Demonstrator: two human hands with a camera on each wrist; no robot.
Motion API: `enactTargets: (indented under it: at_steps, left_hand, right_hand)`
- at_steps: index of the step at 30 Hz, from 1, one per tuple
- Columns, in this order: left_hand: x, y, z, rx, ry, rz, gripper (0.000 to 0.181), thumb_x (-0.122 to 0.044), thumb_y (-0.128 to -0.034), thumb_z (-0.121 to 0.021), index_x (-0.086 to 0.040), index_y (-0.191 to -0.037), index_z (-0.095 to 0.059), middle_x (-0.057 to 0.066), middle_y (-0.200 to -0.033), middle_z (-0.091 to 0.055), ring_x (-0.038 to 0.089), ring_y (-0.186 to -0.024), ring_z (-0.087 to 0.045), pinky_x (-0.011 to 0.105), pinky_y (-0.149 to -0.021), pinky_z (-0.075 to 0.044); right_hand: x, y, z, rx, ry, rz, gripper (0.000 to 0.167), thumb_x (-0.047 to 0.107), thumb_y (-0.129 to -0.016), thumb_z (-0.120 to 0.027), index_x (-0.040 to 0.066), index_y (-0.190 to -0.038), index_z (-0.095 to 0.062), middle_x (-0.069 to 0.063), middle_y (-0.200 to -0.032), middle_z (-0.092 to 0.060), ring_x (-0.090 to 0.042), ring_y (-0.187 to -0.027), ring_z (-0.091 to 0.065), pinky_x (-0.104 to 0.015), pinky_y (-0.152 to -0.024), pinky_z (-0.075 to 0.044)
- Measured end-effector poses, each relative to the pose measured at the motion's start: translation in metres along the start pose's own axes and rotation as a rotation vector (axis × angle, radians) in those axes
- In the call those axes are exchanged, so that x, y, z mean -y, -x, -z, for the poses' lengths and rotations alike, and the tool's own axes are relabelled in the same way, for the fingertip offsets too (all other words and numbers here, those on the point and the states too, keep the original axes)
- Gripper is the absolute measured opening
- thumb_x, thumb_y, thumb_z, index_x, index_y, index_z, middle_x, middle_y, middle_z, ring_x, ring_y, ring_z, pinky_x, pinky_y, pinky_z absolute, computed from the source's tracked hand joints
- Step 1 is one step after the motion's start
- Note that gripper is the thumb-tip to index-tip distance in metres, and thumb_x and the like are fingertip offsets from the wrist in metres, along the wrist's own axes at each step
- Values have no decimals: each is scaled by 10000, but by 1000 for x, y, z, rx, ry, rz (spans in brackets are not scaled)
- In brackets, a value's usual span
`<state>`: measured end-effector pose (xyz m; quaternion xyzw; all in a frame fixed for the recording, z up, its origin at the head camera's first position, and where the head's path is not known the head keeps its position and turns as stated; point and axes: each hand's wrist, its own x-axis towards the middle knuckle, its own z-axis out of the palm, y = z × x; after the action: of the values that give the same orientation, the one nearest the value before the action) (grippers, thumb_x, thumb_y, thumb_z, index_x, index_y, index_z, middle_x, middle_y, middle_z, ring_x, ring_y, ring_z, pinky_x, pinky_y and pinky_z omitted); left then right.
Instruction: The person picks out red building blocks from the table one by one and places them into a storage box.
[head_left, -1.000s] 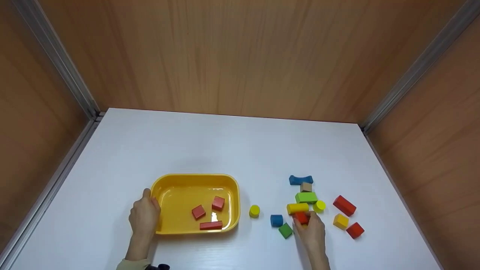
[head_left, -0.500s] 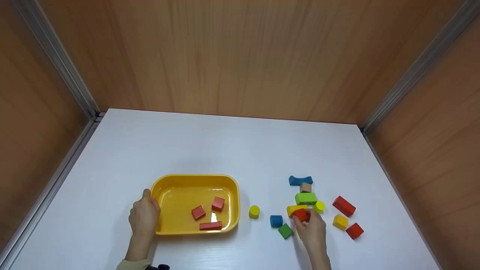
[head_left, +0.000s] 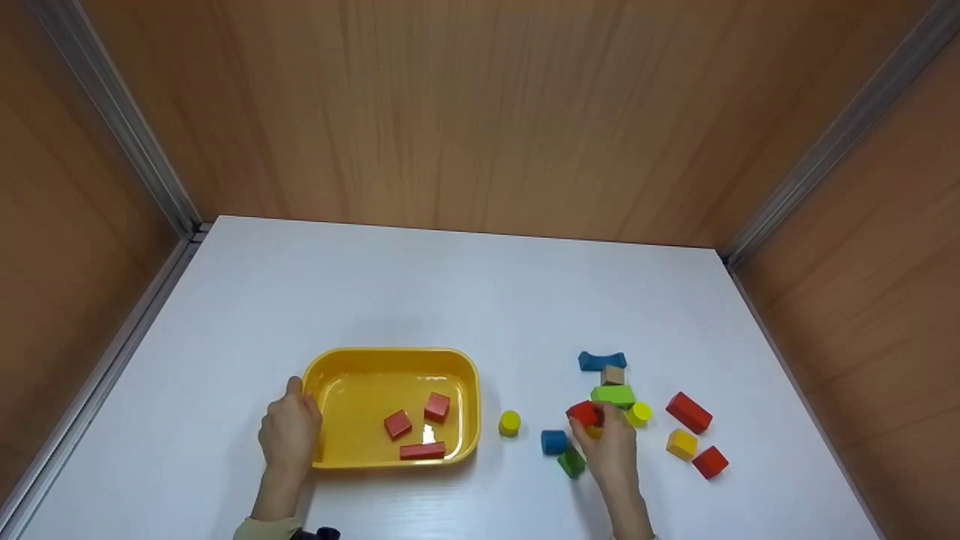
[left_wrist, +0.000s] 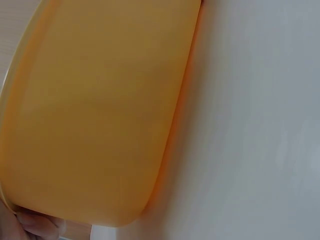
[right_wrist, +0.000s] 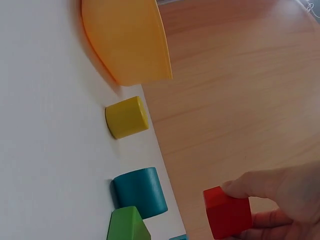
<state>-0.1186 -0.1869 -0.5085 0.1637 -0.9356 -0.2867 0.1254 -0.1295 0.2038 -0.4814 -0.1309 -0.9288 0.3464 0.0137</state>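
In the head view my left hand [head_left: 289, 429] grips the left rim of the yellow tray [head_left: 324, 454]. Two red blocks and a long red block [head_left: 422, 451] lie in the tray's right half. My right hand [head_left: 613, 448] pinches a red block [head_left: 582, 412] between thumb and fingers, above the group of blocks. The right wrist view shows the red block [right_wrist: 228, 213] raised off the table in that hand, and the left wrist view shows the tray's outer side [left_wrist: 100, 115] with fingertips at its rim.
Between tray and right hand stands a yellow cylinder [head_left: 509, 423]. Near the right hand are a blue cylinder [head_left: 553, 442], a green block [head_left: 571, 462] and a lime block [head_left: 612, 395]. Further right lie two red blocks and a yellow-orange block [head_left: 682, 444]. Wooden walls enclose the table.
My right hand has lifted the red block from among the others and moved it left and slightly toward the back. The left hand and tray look unchanged.
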Motion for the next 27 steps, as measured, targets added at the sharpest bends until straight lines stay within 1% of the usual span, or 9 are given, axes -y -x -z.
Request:
enactTargets:
  at_steps: [5, 7, 10, 14, 19, 24, 27]
  left_hand:
    - [0, 0, 0, 9, 1, 7, 155, -37, -873, -475, 63, -990, -464, 168, -618, -536, 229, -447, -478, 341, -369, -375]
    - [0, 0, 1, 9, 2, 9, 152, -32, -871, -477, 62, -989, -464, 156, -612, -532, 216, -440, -465, 323, -364, -365]
    - [-1, 0, 1, 8, 1, 2, 145, -22, -865, -480, 63, -982, -463, 139, -595, -518, 203, -430, -448, 304, -359, -355]
    - [-1, 0, 1, 8, 3, 5, 149, -18, -863, -482, 64, -985, -463, 143, -599, -517, 206, -432, -448, 312, -361, -359]
    - [-2, -1, 0, 20, 4, 27, 166, -35, -873, -481, 56, -1011, -466, 171, -649, -547, 214, -453, -466, 326, -380, -375]
    - [-2, -1, 0, 19, 7, 21, 160, -36, -873, -482, 59, -1000, -467, 179, -646, -548, 219, -456, -469, 334, -375, -373]
    - [-2, -1, 0, 18, 8, 25, 164, -35, -872, -481, 60, -1006, -468, 177, -650, -548, 218, -459, -466, 334, -380, -376]
  right_hand:
    - [10, 1, -4, -35, -28, 99, 432, 107, -762, -689, -26, -1128, -503, -146, -1029, -558, -259, -933, -508, -368, -788, -462]
    - [14, 0, -5, -45, -33, 126, 419, 105, -759, -692, -30, -1114, -515, -147, -1020, -565, -259, -920, -514, -372, -788, -461]
    - [21, -1, -8, -41, -45, 136, 402, 110, -764, -688, -24, -1105, -522, -139, -1017, -570, -256, -913, -515, -374, -800, -455]
    - [32, -2, -12, -22, -54, 136, 402, 123, -764, -691, -1, -1108, -525, -120, -1019, -568, -242, -916, -513, -372, -806, -452]
    - [44, -2, -19, -22, -65, 192, 386, 124, -756, -699, 8, -1086, -535, -103, -1000, -574, -226, -893, -518, -361, -798, -456]
    - [55, -4, -24, -1, -70, 222, 380, 126, -759, -696, 20, -1087, -535, -93, -1001, -574, -218, -897, -524, -336, -795, -459]
    - [62, -4, -27, 14, -66, 254, 372, 130, -761, -695, 22, -1080, -537, -87, -992, -578, -213, -888, -527, -322, -791, -461]
